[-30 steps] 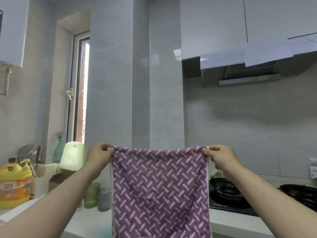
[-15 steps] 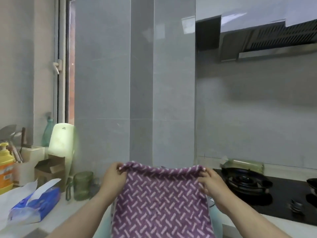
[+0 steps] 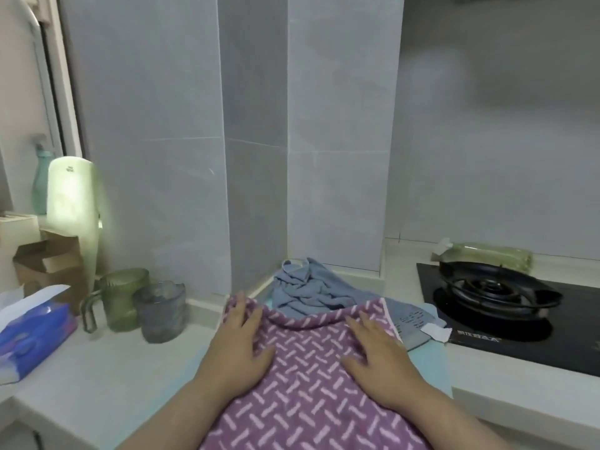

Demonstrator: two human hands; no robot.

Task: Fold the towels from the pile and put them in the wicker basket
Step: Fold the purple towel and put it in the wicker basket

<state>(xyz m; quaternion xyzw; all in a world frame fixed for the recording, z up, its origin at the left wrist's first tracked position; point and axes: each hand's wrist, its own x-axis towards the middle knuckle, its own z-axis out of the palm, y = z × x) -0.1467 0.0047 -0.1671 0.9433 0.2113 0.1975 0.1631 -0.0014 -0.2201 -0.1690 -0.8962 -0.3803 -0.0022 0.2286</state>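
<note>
Countertop (image 3: 107, 368): purple towel (image 3: 311, 378) under both palms

The towel (image 3: 308, 378) under the hands is purple with a pale pink woven-dash pattern, kind of a basket weave. At 12 o'clock from it there's a crumpled blue-grey cloth (image 3: 305, 287), and at 2 o'clock a blue-grey one with small darker marks (image 3: 409, 316). Countertop (image 3: 107, 378) is off-white, wall tiles (image 3: 156, 157) light grey. Around 9 o'clock: a green glass mug (image 3: 121, 298), a smoky grey glass (image 3: 160, 311), a blue tissue pack (image 3: 32, 336). Stove (image 3: 506, 316) at 3 o'clock is black.
</note>
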